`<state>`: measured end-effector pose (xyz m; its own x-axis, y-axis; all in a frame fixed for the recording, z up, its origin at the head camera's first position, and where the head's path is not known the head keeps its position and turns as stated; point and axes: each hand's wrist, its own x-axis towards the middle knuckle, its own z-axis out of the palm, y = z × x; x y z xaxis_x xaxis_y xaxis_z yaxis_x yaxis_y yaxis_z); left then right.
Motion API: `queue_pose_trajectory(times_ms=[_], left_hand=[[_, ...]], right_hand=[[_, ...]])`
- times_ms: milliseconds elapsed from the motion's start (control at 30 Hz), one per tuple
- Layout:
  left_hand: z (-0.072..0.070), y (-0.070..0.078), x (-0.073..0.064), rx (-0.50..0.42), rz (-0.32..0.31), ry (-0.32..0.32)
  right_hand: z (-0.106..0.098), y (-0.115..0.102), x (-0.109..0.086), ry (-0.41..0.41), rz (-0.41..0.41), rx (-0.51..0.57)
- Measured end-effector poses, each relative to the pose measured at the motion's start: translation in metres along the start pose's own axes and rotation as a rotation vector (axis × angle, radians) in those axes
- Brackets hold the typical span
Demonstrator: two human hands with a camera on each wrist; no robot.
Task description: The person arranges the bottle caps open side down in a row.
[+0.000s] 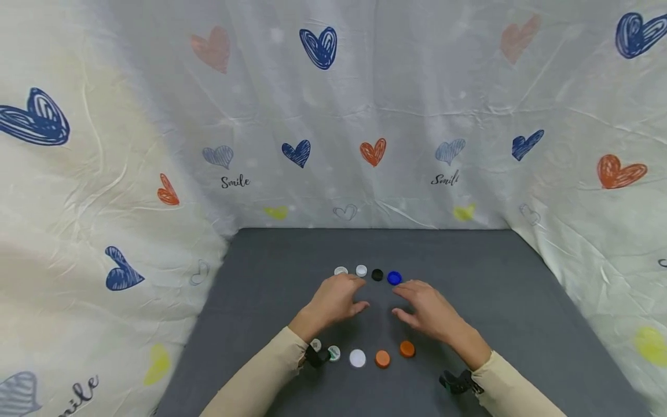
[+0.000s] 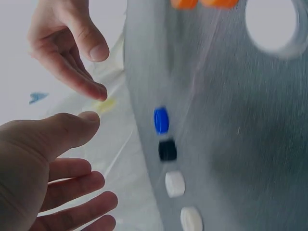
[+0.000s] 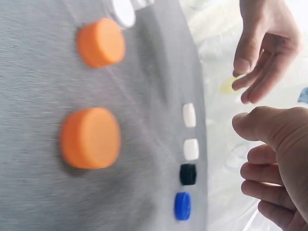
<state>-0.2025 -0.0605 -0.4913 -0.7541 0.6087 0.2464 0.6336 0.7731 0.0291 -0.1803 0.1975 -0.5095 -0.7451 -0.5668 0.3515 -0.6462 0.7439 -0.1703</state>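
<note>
Both hands hover over the grey table, facing each other with a gap between them and nothing in either. The left hand (image 1: 337, 296) has loosely bent fingers and its thumb apart, close to the two white caps of the far row. Near the blue bottle cap (image 1: 394, 278) is the right hand (image 1: 428, 308), its fingers relaxed. A black cap (image 1: 377, 274) and a white cap (image 1: 361, 270) sit beside the blue one; another white cap (image 1: 341, 270) is partly covered by the left hand. In the right wrist view, an orange cap (image 3: 91, 138) stands large in front.
Nearer the body, a second row holds a large white cap (image 1: 357, 358), two orange caps, one of them at the right end (image 1: 407, 348), and two white-green caps, one (image 1: 334, 353) beside the left wrist strap. A heart-printed curtain (image 1: 333, 116) hangs behind the grey table (image 1: 271, 255).
</note>
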Motion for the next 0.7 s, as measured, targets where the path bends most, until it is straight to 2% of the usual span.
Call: queue_pose_trajectory(times_ms=[300, 500, 700], left_hand=[[-0.01, -0.037, -0.003, -0.043, -0.083, 0.017], [-0.003, -0.057, -0.005, -0.063, -0.164, -0.007], [0.006, -0.07, -0.004, -0.086, -0.199, -0.024]], right_hand=[[0.001, -0.004, 0.041, -0.055, -0.022, -0.026], [0.012, 0.0, 0.072, -0.074, -0.038, -0.03], [0.027, 0.002, 0.094, -0.096, -0.058, -0.019]])
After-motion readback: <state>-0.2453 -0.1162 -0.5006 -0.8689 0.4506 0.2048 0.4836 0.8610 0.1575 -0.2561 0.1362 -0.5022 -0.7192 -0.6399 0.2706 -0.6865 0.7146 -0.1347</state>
